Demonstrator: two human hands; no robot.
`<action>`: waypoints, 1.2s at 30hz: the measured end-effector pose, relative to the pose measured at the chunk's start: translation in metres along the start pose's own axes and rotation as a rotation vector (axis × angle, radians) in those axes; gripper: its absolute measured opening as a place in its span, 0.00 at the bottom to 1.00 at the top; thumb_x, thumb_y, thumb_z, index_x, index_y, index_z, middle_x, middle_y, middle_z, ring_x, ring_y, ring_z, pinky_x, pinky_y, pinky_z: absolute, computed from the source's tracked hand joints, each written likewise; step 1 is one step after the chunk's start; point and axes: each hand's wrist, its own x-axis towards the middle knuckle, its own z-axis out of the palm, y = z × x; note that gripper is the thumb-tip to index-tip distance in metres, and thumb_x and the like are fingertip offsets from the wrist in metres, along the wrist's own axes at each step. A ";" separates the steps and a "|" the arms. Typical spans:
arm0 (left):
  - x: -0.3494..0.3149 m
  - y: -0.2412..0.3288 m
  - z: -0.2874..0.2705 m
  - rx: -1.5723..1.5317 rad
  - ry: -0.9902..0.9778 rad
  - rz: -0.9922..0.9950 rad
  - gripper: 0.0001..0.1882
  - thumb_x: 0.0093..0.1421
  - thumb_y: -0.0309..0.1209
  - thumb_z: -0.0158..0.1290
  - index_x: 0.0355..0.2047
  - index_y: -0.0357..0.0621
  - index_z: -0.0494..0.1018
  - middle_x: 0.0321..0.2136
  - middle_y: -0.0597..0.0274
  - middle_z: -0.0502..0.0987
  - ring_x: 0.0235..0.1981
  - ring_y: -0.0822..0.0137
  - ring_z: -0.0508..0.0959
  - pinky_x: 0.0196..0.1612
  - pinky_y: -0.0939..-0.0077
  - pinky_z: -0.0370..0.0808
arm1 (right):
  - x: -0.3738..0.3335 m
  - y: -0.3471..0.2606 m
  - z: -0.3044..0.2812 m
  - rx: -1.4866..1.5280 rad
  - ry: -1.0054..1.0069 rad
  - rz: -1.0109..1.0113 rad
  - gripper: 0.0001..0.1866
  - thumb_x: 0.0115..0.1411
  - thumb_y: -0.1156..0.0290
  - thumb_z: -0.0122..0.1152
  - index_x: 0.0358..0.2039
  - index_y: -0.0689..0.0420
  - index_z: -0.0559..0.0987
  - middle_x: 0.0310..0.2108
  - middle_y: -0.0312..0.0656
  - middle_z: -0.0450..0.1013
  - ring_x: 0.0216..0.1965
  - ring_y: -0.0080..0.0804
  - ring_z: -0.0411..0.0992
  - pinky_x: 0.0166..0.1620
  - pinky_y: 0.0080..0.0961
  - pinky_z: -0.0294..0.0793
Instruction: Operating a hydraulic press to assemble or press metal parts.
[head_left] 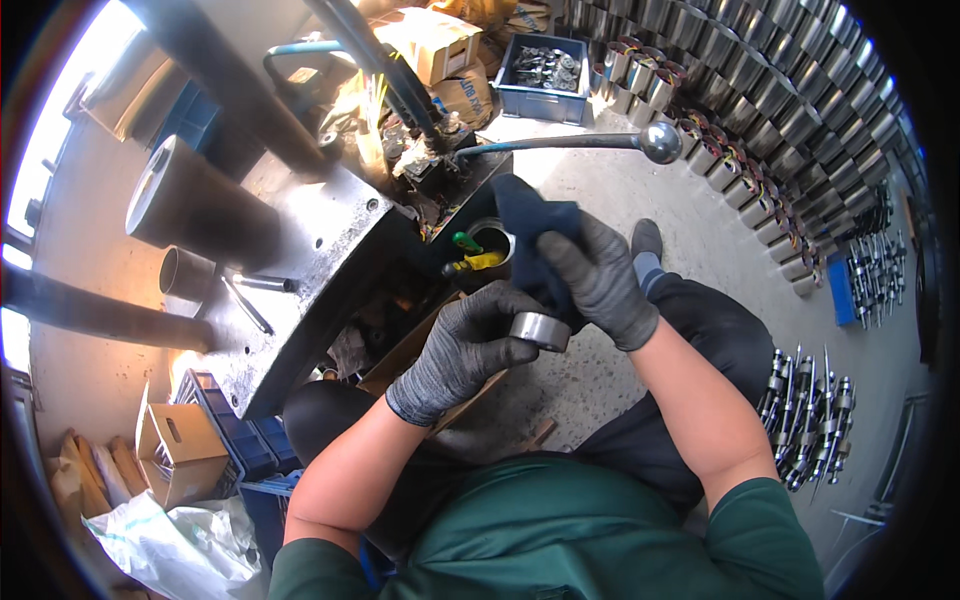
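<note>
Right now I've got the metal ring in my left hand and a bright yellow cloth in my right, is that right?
Not quite: the cloth in your right hand is dark blue, not bright yellow, as the head view shows. The metal ring is in your left hand, as you said.
</note>
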 end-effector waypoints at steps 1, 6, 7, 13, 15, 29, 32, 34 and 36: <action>0.000 -0.001 -0.004 0.005 0.024 -0.007 0.22 0.59 0.35 0.73 0.50 0.39 0.80 0.46 0.62 0.81 0.51 0.68 0.79 0.57 0.69 0.76 | -0.006 -0.005 0.000 0.155 -0.036 -0.038 0.20 0.74 0.57 0.64 0.56 0.60 0.80 0.47 0.42 0.82 0.48 0.24 0.79 0.53 0.28 0.79; -0.004 -0.007 -0.003 0.074 0.199 -0.014 0.23 0.61 0.28 0.71 0.55 0.38 0.77 0.48 0.63 0.81 0.50 0.71 0.80 0.58 0.70 0.78 | -0.012 -0.006 0.011 -0.019 -0.223 -0.206 0.21 0.75 0.56 0.61 0.58 0.60 0.79 0.49 0.44 0.81 0.49 0.28 0.79 0.54 0.30 0.78; -0.006 -0.005 0.000 0.097 0.220 -0.030 0.22 0.62 0.28 0.70 0.54 0.38 0.76 0.47 0.63 0.81 0.50 0.70 0.80 0.58 0.69 0.78 | -0.009 0.000 0.013 -0.095 -0.240 -0.161 0.22 0.75 0.56 0.60 0.58 0.60 0.79 0.48 0.43 0.81 0.49 0.29 0.79 0.54 0.31 0.79; -0.024 0.021 0.008 0.236 -0.032 0.175 0.19 0.60 0.36 0.73 0.47 0.44 0.79 0.42 0.64 0.79 0.46 0.69 0.79 0.52 0.69 0.76 | 0.018 0.040 0.002 -0.867 -0.086 -0.122 0.18 0.65 0.61 0.69 0.50 0.59 0.79 0.42 0.58 0.81 0.43 0.58 0.81 0.48 0.41 0.81; -0.032 0.023 0.011 0.346 -0.087 0.192 0.17 0.62 0.33 0.71 0.48 0.43 0.78 0.44 0.64 0.79 0.47 0.69 0.79 0.53 0.68 0.77 | 0.024 0.048 0.006 -0.756 0.033 -0.132 0.18 0.66 0.62 0.69 0.50 0.58 0.79 0.42 0.56 0.81 0.43 0.55 0.82 0.49 0.41 0.81; -0.069 0.026 -0.046 0.171 0.686 0.240 0.17 0.64 0.25 0.67 0.50 0.38 0.76 0.42 0.60 0.82 0.43 0.72 0.81 0.49 0.73 0.82 | 0.061 0.053 0.038 -1.427 -0.463 0.077 0.23 0.62 0.45 0.65 0.42 0.52 0.88 0.48 0.55 0.81 0.52 0.56 0.78 0.56 0.49 0.75; -0.076 0.034 -0.059 0.002 0.711 0.255 0.17 0.62 0.23 0.67 0.50 0.38 0.76 0.41 0.58 0.83 0.43 0.71 0.81 0.47 0.72 0.82 | 0.065 0.004 0.029 -1.334 -0.523 0.021 0.23 0.63 0.46 0.63 0.38 0.55 0.88 0.34 0.57 0.83 0.40 0.56 0.81 0.49 0.48 0.79; -0.077 0.046 -0.076 0.274 0.774 0.316 0.17 0.62 0.25 0.68 0.49 0.38 0.77 0.41 0.58 0.83 0.42 0.69 0.82 0.48 0.71 0.82 | 0.077 -0.033 0.028 -1.388 -0.613 -0.037 0.23 0.64 0.47 0.62 0.37 0.57 0.88 0.35 0.57 0.83 0.41 0.57 0.81 0.49 0.48 0.79; -0.074 0.063 -0.098 0.303 0.831 0.245 0.17 0.59 0.31 0.72 0.45 0.37 0.79 0.38 0.58 0.84 0.40 0.67 0.82 0.50 0.71 0.79 | 0.086 -0.059 0.029 -1.399 -0.698 -0.218 0.23 0.64 0.50 0.63 0.35 0.61 0.87 0.33 0.57 0.82 0.39 0.57 0.81 0.47 0.49 0.79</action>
